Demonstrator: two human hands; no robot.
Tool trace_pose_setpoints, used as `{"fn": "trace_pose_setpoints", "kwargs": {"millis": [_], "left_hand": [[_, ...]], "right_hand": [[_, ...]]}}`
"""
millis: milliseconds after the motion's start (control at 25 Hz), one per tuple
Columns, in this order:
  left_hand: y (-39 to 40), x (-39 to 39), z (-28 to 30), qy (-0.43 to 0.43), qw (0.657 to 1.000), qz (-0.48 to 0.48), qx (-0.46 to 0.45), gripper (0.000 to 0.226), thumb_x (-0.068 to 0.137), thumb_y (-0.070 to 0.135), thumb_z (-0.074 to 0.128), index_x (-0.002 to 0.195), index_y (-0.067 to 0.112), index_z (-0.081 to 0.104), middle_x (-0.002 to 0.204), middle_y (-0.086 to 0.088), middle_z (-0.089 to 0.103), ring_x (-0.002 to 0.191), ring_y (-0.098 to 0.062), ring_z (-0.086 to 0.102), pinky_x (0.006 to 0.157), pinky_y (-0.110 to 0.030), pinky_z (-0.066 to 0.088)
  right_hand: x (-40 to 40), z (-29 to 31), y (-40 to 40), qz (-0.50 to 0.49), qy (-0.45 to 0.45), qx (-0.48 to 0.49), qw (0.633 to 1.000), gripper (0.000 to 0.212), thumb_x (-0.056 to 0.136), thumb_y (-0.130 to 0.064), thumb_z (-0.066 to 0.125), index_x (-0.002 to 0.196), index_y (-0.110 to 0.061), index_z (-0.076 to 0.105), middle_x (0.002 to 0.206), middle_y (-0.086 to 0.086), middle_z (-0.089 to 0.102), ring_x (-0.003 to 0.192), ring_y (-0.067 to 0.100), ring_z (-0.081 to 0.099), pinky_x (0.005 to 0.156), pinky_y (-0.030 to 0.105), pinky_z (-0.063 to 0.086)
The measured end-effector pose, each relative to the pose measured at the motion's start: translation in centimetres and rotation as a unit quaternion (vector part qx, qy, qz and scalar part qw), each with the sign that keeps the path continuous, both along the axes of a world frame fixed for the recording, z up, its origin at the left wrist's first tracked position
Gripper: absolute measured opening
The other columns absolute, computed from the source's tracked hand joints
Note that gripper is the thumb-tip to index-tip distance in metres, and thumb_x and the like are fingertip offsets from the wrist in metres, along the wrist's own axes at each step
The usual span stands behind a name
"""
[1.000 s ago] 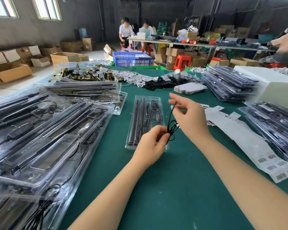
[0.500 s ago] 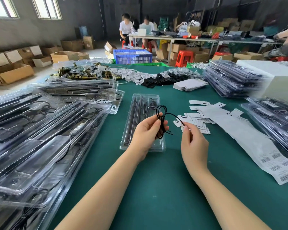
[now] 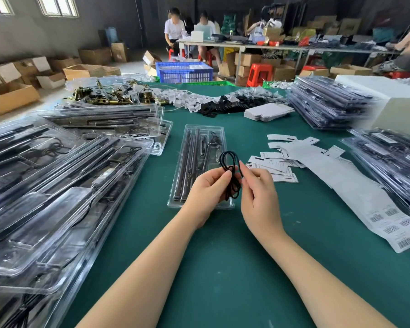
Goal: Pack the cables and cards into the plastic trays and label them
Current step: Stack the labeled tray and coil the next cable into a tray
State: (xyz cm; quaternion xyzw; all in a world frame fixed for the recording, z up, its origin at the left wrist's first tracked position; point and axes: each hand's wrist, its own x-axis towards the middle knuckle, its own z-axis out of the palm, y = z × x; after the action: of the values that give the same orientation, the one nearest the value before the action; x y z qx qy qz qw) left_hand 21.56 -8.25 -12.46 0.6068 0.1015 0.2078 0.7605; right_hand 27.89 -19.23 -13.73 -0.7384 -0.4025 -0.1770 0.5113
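A thin black cable [image 3: 230,171], looped into a small coil, is held between both hands just above the near end of a clear plastic tray [image 3: 194,143]. My left hand [image 3: 206,190] pinches the coil from the left with fingers curled round it. My right hand [image 3: 258,192] pinches the cable from the right between thumb and forefinger. The tray lies lengthwise on the green table [image 3: 223,268] and holds dark rods and a small cable. White cards [image 3: 273,166] lie scattered just right of the tray.
Stacks of filled clear trays [image 3: 57,185] cover the left side, more stacks [image 3: 327,102] stand at the right and far right. A long strip of barcode labels [image 3: 365,204] runs along the right. Black cable bundles [image 3: 225,105], white tags and brass parts lie at the far edge.
My right hand has moved in from the right to the coil and taken hold of it. The loops are now drawn closer together between both hands.
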Motion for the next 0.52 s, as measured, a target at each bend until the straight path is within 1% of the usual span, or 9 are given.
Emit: {"fn": "trace_pose_setpoints", "kwargs": {"millis": [120,160,240,320,400,440,480,520], "left_hand": [[0.1,0.0,-0.1,0.001,1.000,-0.010,0.005,0.020,0.100,0.017,0.051,0.094,0.009,0.068,0.086,-0.006,0.065,0.079,-0.014,0.058,0.073,-0.023,0.051],[0.2,0.0,-0.2,0.000,1.000,-0.004,0.018,0.020,0.099,0.018,0.052,0.090,0.009,0.067,0.083,-0.006,0.062,0.077,-0.014,0.056,0.073,-0.025,0.050],[0.3,0.1,-0.4,0.006,0.999,0.014,0.052,0.021,0.098,0.021,0.054,0.084,0.010,0.066,0.078,-0.008,0.058,0.076,-0.017,0.051,0.075,-0.034,0.047],[0.3,0.2,-0.5,0.017,0.997,0.023,0.072,0.021,0.098,0.021,0.054,0.086,0.011,0.068,0.080,-0.010,0.060,0.076,-0.020,0.050,0.075,-0.039,0.043],[0.3,0.3,-0.5,0.021,0.998,0.023,0.058,0.021,0.100,0.019,0.051,0.090,0.011,0.068,0.086,-0.011,0.067,0.077,-0.021,0.052,0.074,-0.037,0.043],[0.3,0.3,-0.4,0.017,0.999,0.022,0.034,0.022,0.101,0.018,0.048,0.091,0.011,0.066,0.089,-0.010,0.069,0.078,-0.020,0.056,0.074,-0.036,0.045],[0.4,0.3,-0.4,0.009,1.000,0.018,0.004,0.022,0.102,0.017,0.046,0.092,0.010,0.064,0.089,-0.007,0.071,0.079,-0.018,0.059,0.074,-0.032,0.047],[0.5,0.3,-0.3,0.000,1.000,0.014,-0.023,0.022,0.102,0.017,0.044,0.092,0.009,0.062,0.086,-0.004,0.072,0.077,-0.015,0.061,0.071,-0.028,0.049]], "right_hand": [[0.2,-0.3,0.1,0.018,-0.003,-0.032,0.999,0.046,0.092,0.003,0.047,0.137,-0.006,0.052,0.099,0.003,0.046,0.089,0.004,0.044,0.085,0.000,0.033],[0.3,-0.3,0.1,0.021,-0.009,-0.039,0.999,0.047,0.092,0.004,0.048,0.137,-0.006,0.052,0.098,0.002,0.046,0.087,0.003,0.043,0.085,-0.001,0.033],[0.7,-0.4,-0.1,0.014,-0.026,-0.047,0.998,0.045,0.090,0.004,0.053,0.134,-0.008,0.056,0.094,-0.001,0.050,0.083,0.001,0.045,0.081,-0.002,0.033],[1.0,-0.2,-0.3,0.006,-0.019,-0.039,0.999,0.042,0.088,0.002,0.062,0.127,-0.013,0.064,0.088,-0.009,0.058,0.078,0.002,0.052,0.077,0.001,0.037],[1.1,0.4,-0.6,0.036,0.041,-0.031,0.998,0.043,0.084,-0.004,0.069,0.119,-0.028,0.066,0.085,-0.020,0.064,0.070,0.004,0.061,0.072,0.007,0.045],[1.3,0.7,-0.7,0.058,0.074,-0.039,0.995,0.044,0.082,-0.008,0.072,0.114,-0.037,0.064,0.086,-0.020,0.065,0.063,0.005,0.061,0.067,0.010,0.046],[1.5,1.0,-0.8,0.076,0.098,-0.055,0.991,0.045,0.080,-0.012,0.075,0.107,-0.045,0.059,0.088,-0.017,0.064,0.056,0.005,0.058,0.062,0.010,0.044],[1.8,1.3,-1.0,0.092,0.119,-0.074,0.986,0.044,0.079,-0.014,0.077,0.100,-0.047,0.057,0.090,-0.014,0.062,0.049,0.005,0.052,0.058,0.009,0.042]]}}
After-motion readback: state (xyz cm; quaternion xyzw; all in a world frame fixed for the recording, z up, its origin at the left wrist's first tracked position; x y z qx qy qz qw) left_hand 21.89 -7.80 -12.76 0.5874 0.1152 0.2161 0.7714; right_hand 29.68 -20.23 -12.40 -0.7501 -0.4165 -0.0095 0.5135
